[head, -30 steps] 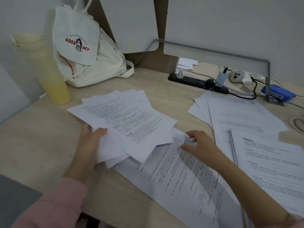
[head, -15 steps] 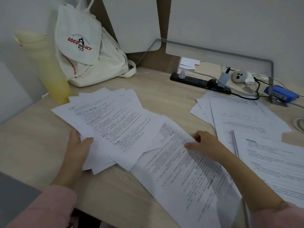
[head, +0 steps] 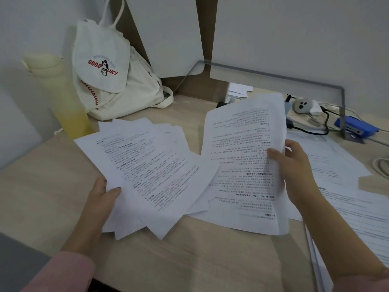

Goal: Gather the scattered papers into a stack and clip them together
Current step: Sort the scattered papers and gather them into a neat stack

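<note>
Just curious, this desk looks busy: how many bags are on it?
1: a cream canvas bag at the back left, leaning against the wall beside the yellow bottle. None other shows.

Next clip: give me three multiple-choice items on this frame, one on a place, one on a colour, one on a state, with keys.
1. Where is the yellow bottle?
A. left of the canvas bag
B. beside the stapler
C. on the papers

2. What colour is the stapler?
A. red
B. blue
C. green

3. What does the right hand hold?
A. nothing
B. a pen
C. a printed sheaf, raised

Key: 1 A, it stands at the desk's far left beside the bag. 2 B, its body is blue. 3 C, the thumb presses the sheaf's right edge.
</note>
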The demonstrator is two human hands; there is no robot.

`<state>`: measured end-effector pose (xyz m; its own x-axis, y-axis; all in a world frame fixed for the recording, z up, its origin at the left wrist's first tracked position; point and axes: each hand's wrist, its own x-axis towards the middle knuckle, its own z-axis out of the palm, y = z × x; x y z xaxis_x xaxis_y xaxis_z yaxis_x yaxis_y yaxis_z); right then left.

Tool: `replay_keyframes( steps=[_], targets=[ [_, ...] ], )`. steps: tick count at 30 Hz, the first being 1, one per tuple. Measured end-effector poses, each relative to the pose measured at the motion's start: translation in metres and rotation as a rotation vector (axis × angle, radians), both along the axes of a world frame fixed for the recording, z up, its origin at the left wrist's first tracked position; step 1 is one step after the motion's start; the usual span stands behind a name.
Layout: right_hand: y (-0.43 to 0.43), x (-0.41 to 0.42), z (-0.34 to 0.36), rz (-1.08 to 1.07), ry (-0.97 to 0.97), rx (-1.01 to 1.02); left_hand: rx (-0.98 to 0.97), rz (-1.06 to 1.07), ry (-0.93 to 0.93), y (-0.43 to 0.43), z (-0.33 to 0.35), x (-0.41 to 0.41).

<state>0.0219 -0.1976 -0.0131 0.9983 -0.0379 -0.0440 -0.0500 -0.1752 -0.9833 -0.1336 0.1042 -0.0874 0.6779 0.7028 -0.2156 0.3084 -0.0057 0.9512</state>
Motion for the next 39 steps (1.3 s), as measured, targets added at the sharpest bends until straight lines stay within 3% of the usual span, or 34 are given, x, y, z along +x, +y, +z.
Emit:
replay_keyframes(
  steps=[6,14,24,26,32,35,39],
  targets=[
    [0.004,-0.001,0.028,-0.077,-0.161,0.095,-0.007,-0.069,0.01,-0.003,0.003,0.001],
    [-0.003,0.006,0.035,-0.325,-0.155,0.591,0.018,-0.054,0.015,-0.005,-0.002,0.001],
    [0.031,-0.025,-0.022,-0.125,0.307,0.826,-0.156,-0.158,-0.028,-0.043,-0.002,0.01],
    [0.037,-0.029,-0.025,-0.03,0.372,0.801,-0.173,-0.167,-0.03,-0.048,0.0,0.011],
    [0.046,-0.034,-0.029,0.238,0.402,0.472,-0.239,-0.144,-0.092,-0.05,0.003,0.016],
    [0.052,-0.049,-0.037,0.398,0.46,0.357,-0.184,-0.134,-0.048,-0.05,0.001,0.02],
    [0.051,-0.055,-0.043,0.453,0.486,0.305,-0.223,-0.085,-0.043,-0.049,0.002,0.02]
  ],
)
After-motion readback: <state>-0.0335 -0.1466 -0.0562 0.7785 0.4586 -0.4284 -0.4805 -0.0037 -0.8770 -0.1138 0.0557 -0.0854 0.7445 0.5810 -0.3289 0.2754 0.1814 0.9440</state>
